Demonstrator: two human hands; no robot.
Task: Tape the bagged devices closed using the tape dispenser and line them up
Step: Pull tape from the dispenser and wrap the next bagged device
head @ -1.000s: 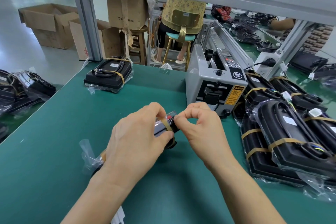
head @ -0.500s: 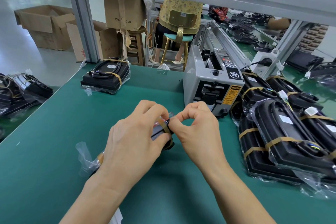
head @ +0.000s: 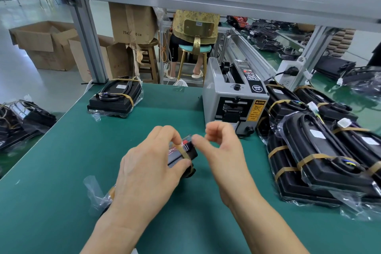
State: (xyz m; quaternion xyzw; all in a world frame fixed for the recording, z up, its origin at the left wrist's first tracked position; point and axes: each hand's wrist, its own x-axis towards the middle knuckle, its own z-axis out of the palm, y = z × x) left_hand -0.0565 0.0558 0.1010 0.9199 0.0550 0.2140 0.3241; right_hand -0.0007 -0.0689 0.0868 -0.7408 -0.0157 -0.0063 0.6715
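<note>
A black bagged device (head: 183, 153) lies on the green table (head: 61, 161) in front of me, a tan tape strip wrapped over its far end. My left hand (head: 148, 169) grips that end, fingers curled over the top and thumb at the side; most of the device is hidden under the hand. My right hand (head: 222, 150) hovers just right of it, fingers loosely curled, holding nothing. The grey tape dispenser (head: 233, 101) stands behind the hands. A taped bagged device (head: 117, 99) lies at the far left of the table.
A pile of taped bagged devices (head: 319, 150) fills the table's right side. More bagged devices (head: 22, 117) lie on a bench at left. A person sits on a stool (head: 193, 47) beyond the table. An aluminium frame post (head: 88, 41) rises at the back left.
My right hand has let go of the tape at the device's end and lifted up and to the right. The left hand keeps its grip. The camera has tilted down.
</note>
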